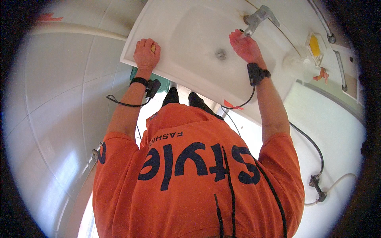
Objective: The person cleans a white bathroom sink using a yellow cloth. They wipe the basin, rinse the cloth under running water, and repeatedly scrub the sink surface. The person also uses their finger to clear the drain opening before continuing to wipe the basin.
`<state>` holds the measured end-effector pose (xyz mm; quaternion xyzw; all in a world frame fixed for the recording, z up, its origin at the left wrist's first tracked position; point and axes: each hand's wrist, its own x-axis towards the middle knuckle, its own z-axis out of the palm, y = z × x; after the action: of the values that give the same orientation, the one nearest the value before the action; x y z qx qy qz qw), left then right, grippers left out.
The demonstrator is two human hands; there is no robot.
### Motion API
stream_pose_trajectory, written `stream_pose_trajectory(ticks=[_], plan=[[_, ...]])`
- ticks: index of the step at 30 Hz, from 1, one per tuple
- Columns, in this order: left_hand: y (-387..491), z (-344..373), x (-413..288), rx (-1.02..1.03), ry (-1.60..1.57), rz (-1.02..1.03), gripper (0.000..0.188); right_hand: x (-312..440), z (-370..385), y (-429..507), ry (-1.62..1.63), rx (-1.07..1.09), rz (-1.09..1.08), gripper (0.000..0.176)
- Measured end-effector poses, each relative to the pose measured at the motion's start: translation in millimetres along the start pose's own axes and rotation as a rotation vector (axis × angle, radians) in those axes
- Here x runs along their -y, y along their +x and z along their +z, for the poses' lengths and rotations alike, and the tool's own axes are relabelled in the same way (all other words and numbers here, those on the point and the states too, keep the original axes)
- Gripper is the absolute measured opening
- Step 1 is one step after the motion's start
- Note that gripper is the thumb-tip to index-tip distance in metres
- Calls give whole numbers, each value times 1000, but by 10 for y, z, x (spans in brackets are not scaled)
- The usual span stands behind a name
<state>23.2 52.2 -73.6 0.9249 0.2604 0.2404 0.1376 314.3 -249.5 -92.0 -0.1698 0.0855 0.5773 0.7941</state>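
Note:
My left hand [147, 54] is closed around a small yellowish object [153, 48], of which only a bit shows between the fingers, at the left rim of a white sink [190, 78]. What that object is, I cannot tell. Under the spout of a chrome faucet [258, 19] is my right hand [244, 45], palm up with slightly curled fingers and holding nothing visible. Water seems to run from the spout onto its fingers. The drain [220, 54] lies in the basin to the left of this hand. Each wrist wears a black strapped device with a cable.
A yellow item [314, 45] rests in a white holder on the right, near an orange tap [322, 75]. Tiled wall [56, 89] runs along the left. Below the sink's left corner stands something green [164, 85]. Cables hang from both wrists, one across the sink's front edge.

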Motion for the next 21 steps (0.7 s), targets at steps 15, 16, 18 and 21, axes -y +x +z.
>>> stream_pose_trajectory(ticks=[15, 16, 18, 21], plan=[[-9, -9, -18, 8, -3, -9, 12, 287, 889, -616, -1560, -634, -983, 58], [-6, -5, -16, 7, -2, -10, 12, 294, 993, -626, -1603, -605, -988, 59], [-5, 3, -13, 0, 10, -3, 12, 273, 1145, -624, -1718, -567, -1029, 59], [-6, 15, -3, -8, 14, -3, 11, 277, 1227, -610, -2039, -536, -995, 59]])
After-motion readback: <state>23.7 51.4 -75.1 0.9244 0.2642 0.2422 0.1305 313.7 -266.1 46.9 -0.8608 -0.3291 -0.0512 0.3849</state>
